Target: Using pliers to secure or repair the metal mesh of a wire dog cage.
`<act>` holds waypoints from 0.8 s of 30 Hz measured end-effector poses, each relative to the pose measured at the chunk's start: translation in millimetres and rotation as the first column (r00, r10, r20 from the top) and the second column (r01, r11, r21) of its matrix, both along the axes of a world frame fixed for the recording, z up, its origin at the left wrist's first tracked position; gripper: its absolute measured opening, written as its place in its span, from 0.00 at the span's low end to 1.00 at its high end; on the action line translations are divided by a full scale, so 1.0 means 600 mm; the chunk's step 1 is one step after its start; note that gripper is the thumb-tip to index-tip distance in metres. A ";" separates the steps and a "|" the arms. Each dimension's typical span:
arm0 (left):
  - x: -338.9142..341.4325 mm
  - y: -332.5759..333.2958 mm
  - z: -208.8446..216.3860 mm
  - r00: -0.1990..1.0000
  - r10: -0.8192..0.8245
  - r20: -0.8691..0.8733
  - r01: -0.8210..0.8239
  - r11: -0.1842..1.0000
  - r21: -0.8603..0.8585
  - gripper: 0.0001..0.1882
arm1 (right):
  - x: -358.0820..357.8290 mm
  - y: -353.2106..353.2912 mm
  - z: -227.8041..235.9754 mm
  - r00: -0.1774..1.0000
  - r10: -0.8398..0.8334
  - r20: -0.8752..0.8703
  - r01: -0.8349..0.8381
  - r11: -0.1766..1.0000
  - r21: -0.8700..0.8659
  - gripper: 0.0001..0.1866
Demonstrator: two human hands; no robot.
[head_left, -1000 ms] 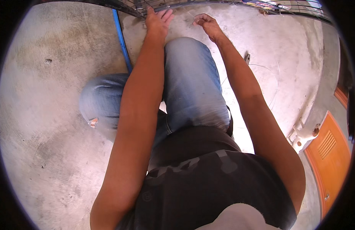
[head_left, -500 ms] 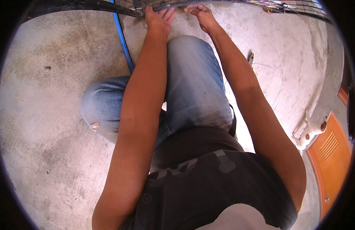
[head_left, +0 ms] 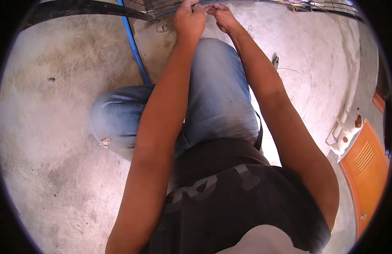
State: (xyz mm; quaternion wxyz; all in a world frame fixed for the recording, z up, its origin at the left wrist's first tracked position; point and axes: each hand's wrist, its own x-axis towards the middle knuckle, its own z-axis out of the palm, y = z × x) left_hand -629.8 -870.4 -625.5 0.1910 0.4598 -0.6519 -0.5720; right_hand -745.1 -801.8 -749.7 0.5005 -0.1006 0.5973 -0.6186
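Observation:
At the top edge my left hand (head_left: 191, 22) and my right hand (head_left: 223, 17) meet, fingertips almost touching, beside the dark lower rail of a wire-mesh frame (head_left: 166, 9). The left fingers are curled together and partly cut off by the picture's edge. My right hand pinches with thumb and fingers. Whatever lies between the fingertips is too small to make out. On the floor right of my right forearm lie pliers (head_left: 276, 60), partly hidden by the arm, with a thin loop of wire (head_left: 308, 80) beside them.
A blue pipe (head_left: 134, 46) runs along the concrete floor (head_left: 64, 127) to my bent knee. A black curved bar (head_left: 81, 7) crosses the upper left. At the right, a white animal with brown patches (head_left: 346, 137) lies by an orange louvred panel (head_left: 365, 173).
My left hand has moved right along the frame to my right hand, and its spread fingers have closed. The right hand stays nearly in place.

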 end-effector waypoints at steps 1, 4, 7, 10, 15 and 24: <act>-0.002 -0.005 0.005 0.986 -0.115 0.118 0.133 0.980 -0.150 0.20 | 0.004 -0.003 0.004 1.000 -0.014 0.026 0.013 1.000 0.019 0.12; -0.003 -0.011 0.002 0.946 -0.168 0.278 0.250 0.924 -0.290 0.25 | 0.005 -0.002 0.018 0.996 0.008 0.085 -0.008 1.000 -0.002 0.12; -0.015 0.003 -0.012 0.830 -0.243 0.503 0.409 0.877 -0.252 0.29 | -0.008 0.000 0.009 0.993 0.041 0.110 -0.038 0.999 -0.027 0.14; -0.037 0.008 -0.020 0.814 -0.224 0.535 0.411 0.874 -0.259 0.32 | -0.016 -0.002 -0.004 0.996 0.035 0.076 -0.033 0.999 -0.025 0.16; -0.056 0.007 -0.027 0.803 -0.246 0.542 0.417 0.882 -0.218 0.30 | -0.041 0.012 -0.025 0.994 0.021 0.107 -0.022 1.000 0.007 0.16; -0.052 0.021 -0.011 0.951 -0.142 0.273 0.238 0.902 -0.359 0.19 | -0.033 0.003 -0.023 0.998 0.016 -0.063 -0.015 1.000 0.013 0.16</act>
